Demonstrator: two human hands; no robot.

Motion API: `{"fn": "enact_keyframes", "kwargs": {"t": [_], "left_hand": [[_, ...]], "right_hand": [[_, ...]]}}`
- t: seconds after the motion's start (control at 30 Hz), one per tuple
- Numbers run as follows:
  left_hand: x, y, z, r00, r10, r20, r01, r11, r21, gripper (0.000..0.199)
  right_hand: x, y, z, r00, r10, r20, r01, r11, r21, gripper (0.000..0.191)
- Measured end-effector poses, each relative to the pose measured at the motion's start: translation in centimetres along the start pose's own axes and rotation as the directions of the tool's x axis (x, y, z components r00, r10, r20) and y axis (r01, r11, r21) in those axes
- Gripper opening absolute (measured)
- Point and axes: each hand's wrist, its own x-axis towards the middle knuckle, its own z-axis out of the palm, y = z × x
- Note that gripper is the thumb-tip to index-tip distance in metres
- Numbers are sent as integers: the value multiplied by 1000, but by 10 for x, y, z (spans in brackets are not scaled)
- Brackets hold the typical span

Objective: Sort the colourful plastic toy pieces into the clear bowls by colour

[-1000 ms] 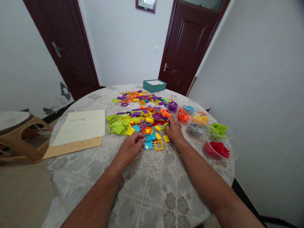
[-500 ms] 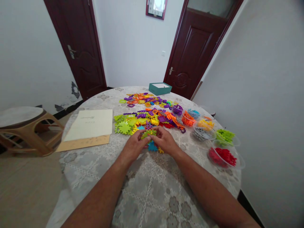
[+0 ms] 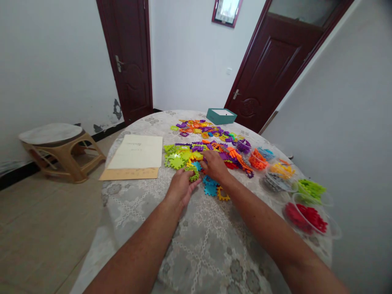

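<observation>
My left hand point(image 3: 180, 187) grips a yellow-green plastic gear piece point(image 3: 194, 176) with a toothed edge, held just above the table. At the near edge of a mixed heap of toothed pieces point(image 3: 176, 162) is my right hand point(image 3: 215, 165). Its fingers are curled down among yellow and green pieces, and whatever lies between the fingertips is hidden. Just below the right wrist, blue gear pieces point(image 3: 210, 189) and a yellow ring-shaped gear point(image 3: 223, 194) lie on the patterned tablecloth point(image 3: 196, 245).
Clear tubs stand along the right, with red pieces point(image 3: 309, 218), green pieces point(image 3: 310, 188), grey pieces point(image 3: 274, 181), orange pieces point(image 3: 257, 159) and others. A second heap point(image 3: 199, 128) and a teal box point(image 3: 221, 117) lie farther back. Paper sheets point(image 3: 136, 152) are at left, beside a stool point(image 3: 61, 151).
Both hands were together on the green gear piece. My right hand has let go and reached forward to the heap, while my left hand keeps the piece. The view has turned left.
</observation>
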Motion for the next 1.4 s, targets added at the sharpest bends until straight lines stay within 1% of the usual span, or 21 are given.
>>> {"fn": "enact_keyframes", "kwargs": {"t": [0.07, 0.13, 0.23, 0.3, 0.4, 0.47, 0.53, 0.6, 0.73, 0.8, 0.83, 0.9, 0.97, 1.0, 1.07, 1.2, 1.3, 1.33, 1.4], "left_hand": [[4, 1, -1, 994, 41, -104, -46, 998, -48, 36], [6, 4, -2, 982, 81, -173, -95, 992, -79, 42], [7, 9, -2, 972, 109, -209, -135, 984, -115, 46], [7, 10, -2, 969, 107, -222, -136, 983, -121, 48], [6, 10, -1, 968, 108, -225, -135, 985, -110, 47], [6, 9, -1, 970, 104, -220, -128, 987, -98, 46], [6, 9, -1, 972, 98, -213, -118, 989, -84, 46], [4, 8, 0, 973, 98, -207, -116, 990, -75, 44], [1, 7, 2, 976, 94, -197, -109, 992, -67, 39], [0, 5, 4, 981, 75, -178, -87, 994, -64, 36], [-1, 4, 5, 986, 58, -158, -69, 995, -67, 34], [-4, 3, 6, 995, 12, -97, -20, 996, -81, 28], [-6, 4, 8, 999, -35, -36, 32, 995, -92, 21], [-8, 5, 8, 998, -62, -11, 61, 994, -92, 19], [-11, 7, 9, 993, -114, 39, 117, 990, -84, 16], [-14, 8, 10, 971, -197, 136, 205, 978, -42, 17], [-16, 4, 9, 962, -204, 182, 203, 979, 26, 25], [-17, 2, 8, 959, -204, 196, 196, 979, 59, 31], [-20, -1, 7, 953, -206, 224, 180, 975, 130, 43]], "right_hand": [[11, -4, 10, 997, 40, 61, -32, 991, -130, 34], [17, -8, 16, 991, 92, 98, -67, 970, -234, 30], [18, -7, 17, 985, 131, 116, -88, 944, -319, 24], [14, -3, 12, 987, 102, 121, -58, 945, -321, 22], [2, 5, -1, 994, 41, 106, -12, 965, -263, 20], [-12, 10, -12, 993, 46, 104, -24, 979, -202, 18], [-30, 16, -24, 990, 79, 117, -65, 991, -114, 16], [-49, 22, -36, 985, 127, 120, -129, 992, 9, 16], [-79, 31, -60, 958, 261, 122, -282, 936, 211, 24], [-86, 32, -67, 934, 339, 109, -356, 884, 304, 27], [-87, 31, -69, 918, 383, 104, -393, 841, 373, 27], [-88, 28, -70, 877, 467, 110, -447, 710, 544, 30], [-87, 23, -65, 844, 521, 127, -451, 560, 695, 40], [-87, 20, -62, 835, 535, 130, -439, 504, 744, 45], [-88, 15, -55, 836, 533, 130, -408, 446, 797, 49], [-91, 4, -42, 885, 444, 144, -357, 444, 822, 44], [-93, -4, -34, 903, 381, 199, -373, 463, 804, 44], [-94, -7, -32, 908, 361, 213, -378, 488, 787, 44], [-94, -13, -28, 927, 314, 204, -356, 572, 739, 41]]}}
